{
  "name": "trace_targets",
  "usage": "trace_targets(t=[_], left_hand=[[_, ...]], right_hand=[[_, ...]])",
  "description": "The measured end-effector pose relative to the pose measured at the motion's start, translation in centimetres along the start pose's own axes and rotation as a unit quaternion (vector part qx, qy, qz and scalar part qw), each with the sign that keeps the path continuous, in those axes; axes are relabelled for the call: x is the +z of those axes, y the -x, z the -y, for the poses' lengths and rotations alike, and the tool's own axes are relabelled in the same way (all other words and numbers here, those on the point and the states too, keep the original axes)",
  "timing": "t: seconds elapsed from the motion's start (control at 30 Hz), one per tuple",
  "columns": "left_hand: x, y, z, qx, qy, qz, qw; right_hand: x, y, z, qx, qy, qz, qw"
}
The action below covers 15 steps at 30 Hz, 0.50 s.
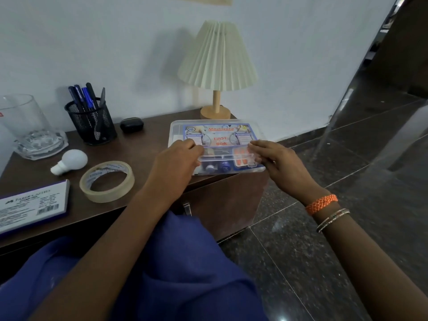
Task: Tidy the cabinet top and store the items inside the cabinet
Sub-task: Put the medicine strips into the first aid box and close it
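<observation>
A clear plastic first aid box [218,133] with a blue label lies at the right end of the dark wooden cabinet top [148,140]. My left hand [178,158] grips its front left edge. My right hand [275,161] holds the front right edge by the handle. Left of the box lie a roll of tape [107,181], a white light bulb [70,161], a small black case [131,125], a mesh pen holder [92,122] with several pens, a glass jar [20,117] standing on a glass dish, and a blue-edged Faber-Castell box [30,205].
A lamp [217,66] with a pleated cream shade stands behind the first aid box against the white wall. The cabinet's front face [227,205] is below my hands, with a metal handle partly hidden by blue cloth. Dark polished floor lies to the right.
</observation>
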<state>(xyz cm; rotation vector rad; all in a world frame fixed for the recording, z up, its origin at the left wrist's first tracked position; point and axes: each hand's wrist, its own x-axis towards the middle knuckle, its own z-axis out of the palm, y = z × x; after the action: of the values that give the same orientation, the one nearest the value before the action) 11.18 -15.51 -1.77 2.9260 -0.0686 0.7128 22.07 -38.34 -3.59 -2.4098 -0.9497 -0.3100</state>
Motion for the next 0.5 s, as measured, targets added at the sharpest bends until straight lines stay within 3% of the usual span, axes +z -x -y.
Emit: trace_targets(t=[0.23, 0.5], left_hand=[[-0.3, -0.1, 1.3, -0.029, 0.054, 0.023, 0.998], [-0.4, 0.2, 1.4, -0.016, 0.047, 0.025, 0.998]], right_hand=[[-0.1, 0.1, -0.1, 0.022, -0.024, 0.007, 0.999], [1.2, 0.8, 0.4, 0.025, 0.009, -0.055, 0.998]])
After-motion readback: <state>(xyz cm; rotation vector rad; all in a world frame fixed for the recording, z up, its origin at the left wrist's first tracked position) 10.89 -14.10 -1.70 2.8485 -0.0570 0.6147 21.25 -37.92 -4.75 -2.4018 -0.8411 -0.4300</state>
